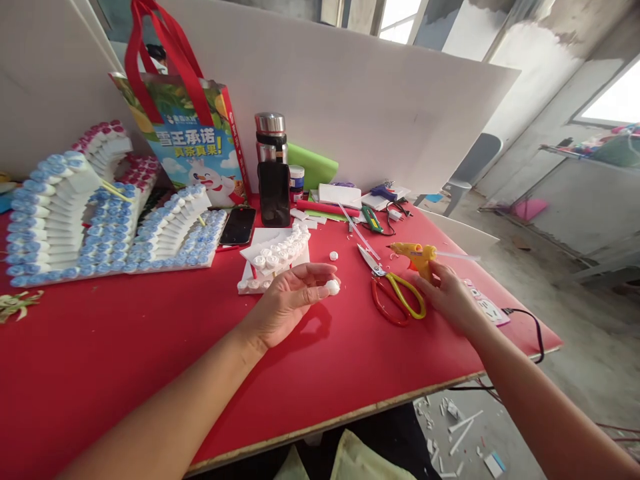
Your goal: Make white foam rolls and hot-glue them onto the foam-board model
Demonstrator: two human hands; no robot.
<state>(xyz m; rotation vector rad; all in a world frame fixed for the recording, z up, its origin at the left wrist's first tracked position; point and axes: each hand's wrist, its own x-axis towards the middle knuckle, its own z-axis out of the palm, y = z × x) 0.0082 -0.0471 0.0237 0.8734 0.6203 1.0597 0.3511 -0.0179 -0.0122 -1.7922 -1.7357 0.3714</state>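
Note:
My left hand [293, 297] hovers palm-up over the red table [125, 360], pinching a small white foam roll [333, 287] between thumb and fingertips. My right hand [450, 297] grips the handle of a yellow glue gun [415, 255], whose nozzle points left and which has a clear glue stick at its back. Just behind my left hand lies a white foam piece [275, 257] lined with white rolls. One loose white roll [333, 255] sits on the table beside it.
Scissors with red and yellow handles [395, 293] lie between my hands. A large foam model studded with blue and red rolls [95, 213] fills the left. Behind stand a shopping bag [185, 140], a steel flask [271, 137], two phones [237, 225] and white boards. The glue gun's cord [530, 327] drops off the right edge.

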